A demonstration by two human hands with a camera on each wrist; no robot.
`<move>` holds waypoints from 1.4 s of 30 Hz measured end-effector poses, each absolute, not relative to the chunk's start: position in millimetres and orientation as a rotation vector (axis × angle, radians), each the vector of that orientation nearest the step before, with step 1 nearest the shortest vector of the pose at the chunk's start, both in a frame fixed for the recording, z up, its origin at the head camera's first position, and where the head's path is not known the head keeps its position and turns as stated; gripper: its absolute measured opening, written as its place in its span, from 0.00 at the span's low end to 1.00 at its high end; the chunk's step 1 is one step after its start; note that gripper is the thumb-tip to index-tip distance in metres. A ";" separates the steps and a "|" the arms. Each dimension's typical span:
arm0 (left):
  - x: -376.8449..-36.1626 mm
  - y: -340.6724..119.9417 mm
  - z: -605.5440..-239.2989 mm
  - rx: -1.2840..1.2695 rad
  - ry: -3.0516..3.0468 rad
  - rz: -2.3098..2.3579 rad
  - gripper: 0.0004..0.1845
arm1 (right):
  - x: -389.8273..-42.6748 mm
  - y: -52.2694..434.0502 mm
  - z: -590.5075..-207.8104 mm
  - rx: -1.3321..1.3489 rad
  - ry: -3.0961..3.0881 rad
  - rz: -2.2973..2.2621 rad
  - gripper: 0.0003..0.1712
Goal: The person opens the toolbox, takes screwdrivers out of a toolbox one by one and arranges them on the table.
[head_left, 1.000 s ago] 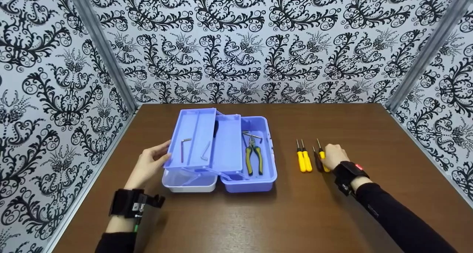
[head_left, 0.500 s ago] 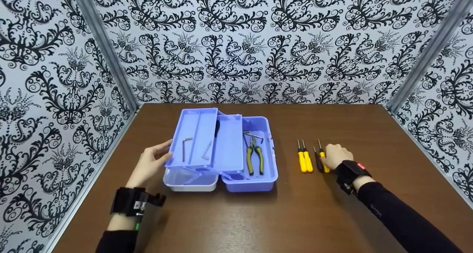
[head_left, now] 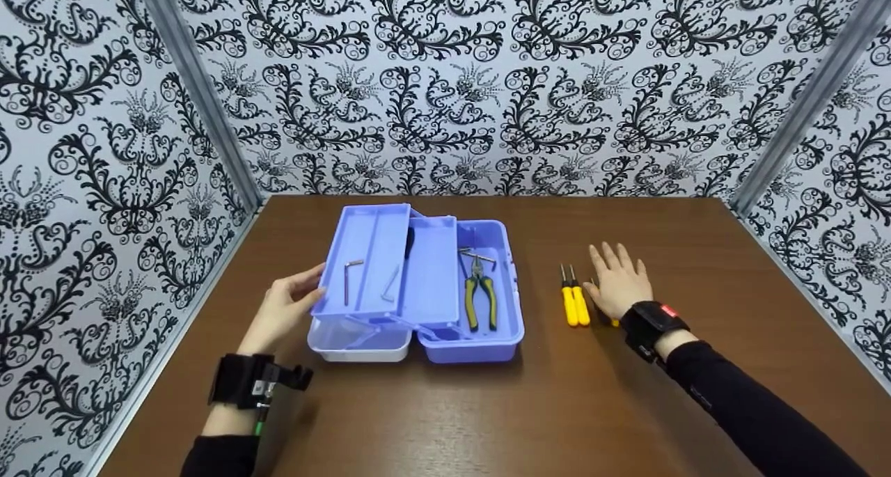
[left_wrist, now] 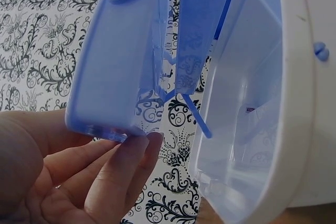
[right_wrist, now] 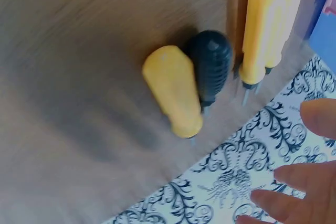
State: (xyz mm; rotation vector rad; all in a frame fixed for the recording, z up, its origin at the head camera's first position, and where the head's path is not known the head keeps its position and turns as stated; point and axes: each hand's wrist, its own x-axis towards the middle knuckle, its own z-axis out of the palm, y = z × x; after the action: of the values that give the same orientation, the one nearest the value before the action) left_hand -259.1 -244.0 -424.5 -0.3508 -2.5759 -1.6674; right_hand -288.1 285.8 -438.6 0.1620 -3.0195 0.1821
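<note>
My left hand [head_left: 277, 313] grips the near-left corner of the raised upper tray [left_wrist: 118, 61] of a purple toolbox [head_left: 473, 352]. In the left wrist view its thumb and fingers hold that tray's lower edge. Fingers spread, my right hand [head_left: 619, 285] hovers over two screwdrivers lying side by side. The right wrist view shows them apart from the fingers: a yellow-handled screwdriver [right_wrist: 170, 90] and a black-handled screwdriver [right_wrist: 211, 64]. Left of that hand lie two more yellow screwdrivers [head_left: 574, 306], parallel. Two hex keys [head_left: 347, 282] rest in the upper tray.
Pliers [head_left: 480, 299] with green-and-black handles and some metal pieces [head_left: 480, 255] lie in the toolbox's deep section. Its translucent white lid [head_left: 358, 355] hangs folded out under the trays. The brown table [head_left: 445, 421] is bounded by patterned walls [head_left: 445, 101] behind and at both sides.
My right hand was curled beside the right-hand pair of screwdrivers; now its fingers have spread out and it covers most of that pair. My left hand and the toolbox have stayed put.
</note>
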 end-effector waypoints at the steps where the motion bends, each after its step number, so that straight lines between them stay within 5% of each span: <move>1: -258.8 -244.4 -424.5 -0.351 -2.579 -1.670 0.26 | -288.0 283.4 -440.0 0.184 -3.001 0.180 0.40; 42: -257.1 -243.7 -415.1 -0.323 -2.626 -1.611 0.26 | -279.1 192.2 -457.6 0.481 -2.923 0.872 0.32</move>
State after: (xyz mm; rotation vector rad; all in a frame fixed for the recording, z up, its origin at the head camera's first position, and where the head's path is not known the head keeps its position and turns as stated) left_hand -257.1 -243.7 -415.1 -0.3230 -2.6261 -1.6110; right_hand -279.1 192.2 -457.6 0.4813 -2.9231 0.8719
